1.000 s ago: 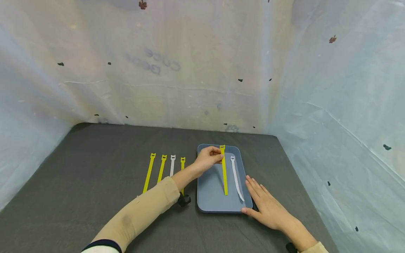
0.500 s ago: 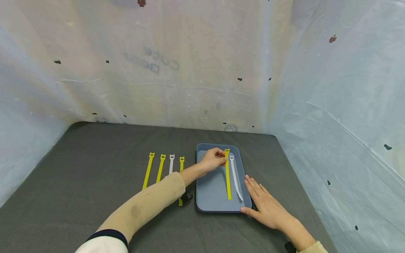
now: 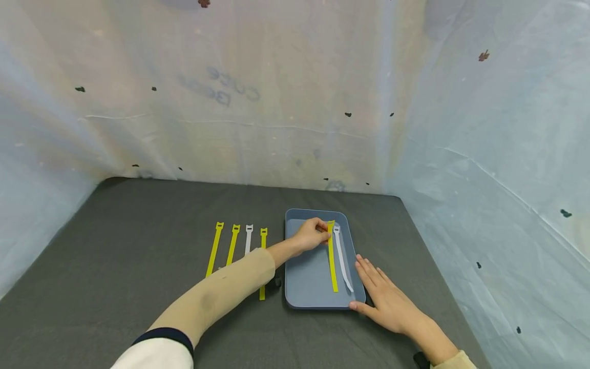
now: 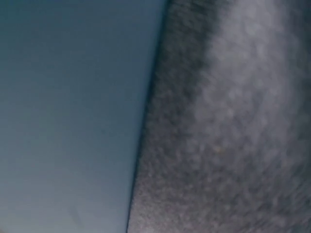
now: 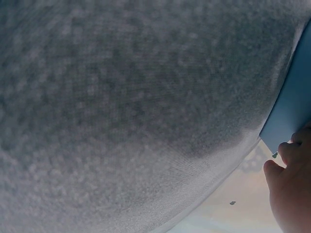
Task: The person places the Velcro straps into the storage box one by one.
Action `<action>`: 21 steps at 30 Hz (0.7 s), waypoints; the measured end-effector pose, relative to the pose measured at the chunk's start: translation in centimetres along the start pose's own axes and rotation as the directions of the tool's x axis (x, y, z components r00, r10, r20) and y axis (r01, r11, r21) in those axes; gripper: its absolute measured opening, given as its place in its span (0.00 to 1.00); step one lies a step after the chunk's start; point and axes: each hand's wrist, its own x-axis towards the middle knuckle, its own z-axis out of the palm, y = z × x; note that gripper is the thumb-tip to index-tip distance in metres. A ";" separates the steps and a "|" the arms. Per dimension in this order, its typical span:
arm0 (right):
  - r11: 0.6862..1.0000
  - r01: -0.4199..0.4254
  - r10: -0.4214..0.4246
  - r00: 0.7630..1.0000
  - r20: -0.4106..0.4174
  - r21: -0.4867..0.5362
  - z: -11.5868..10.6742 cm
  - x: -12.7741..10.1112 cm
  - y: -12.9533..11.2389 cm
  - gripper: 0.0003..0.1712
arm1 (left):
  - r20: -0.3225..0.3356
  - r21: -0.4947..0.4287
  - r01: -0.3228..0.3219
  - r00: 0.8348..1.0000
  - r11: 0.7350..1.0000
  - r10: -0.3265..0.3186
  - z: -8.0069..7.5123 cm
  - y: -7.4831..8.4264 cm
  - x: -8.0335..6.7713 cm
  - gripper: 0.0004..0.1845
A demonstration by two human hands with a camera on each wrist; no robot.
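My left hand (image 3: 310, 234) pinches a yellow cable tie (image 3: 333, 266) just below its slotted head, the strap running lengthwise over the blue-grey tray (image 3: 301, 287). Alongside it on the right, a white cable tie (image 3: 342, 259) lies in the tray, its lower end slightly bent. Straight fingers of my right hand (image 3: 384, 302) rest against the tray's right side, with the thumb at the near corner. The left wrist view holds only the tray's blue surface (image 4: 68, 116) and dark cloth. Part of the right hand (image 5: 294, 184) shows beside the tray in the right wrist view.
Left of the tray, a yellow tie (image 3: 214, 250), another yellow tie (image 3: 233, 243), a white tie (image 3: 249, 237) and a third yellow tie (image 3: 264, 238) lie in a row, partly hidden by the left forearm. Plastic sheeting (image 3: 276, 102) encloses the dark cloth-covered table (image 3: 138, 246).
My left hand has moved slightly right and lower with the yellow tie, bringing it close beside the white one. The right hand has stayed at the tray's side.
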 end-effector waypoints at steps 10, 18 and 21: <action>1.000 -0.003 0.003 1.000 0.008 -0.007 -0.2 0.0 -0.1 0.56 | 0.016 0.072 -0.024 1.000 0.997 0.023 0.1 -0.5 0.5 0.09; 1.000 -0.008 0.008 1.000 0.020 0.008 -0.2 -0.1 -0.1 0.57 | 0.015 0.153 -0.033 0.999 0.988 0.031 0.4 -0.6 1.0 0.06; 1.000 -0.005 0.005 1.000 0.015 0.009 -0.2 -0.1 -0.1 0.57 | 0.010 0.145 -0.025 1.000 0.989 0.023 0.6 -0.6 1.2 0.07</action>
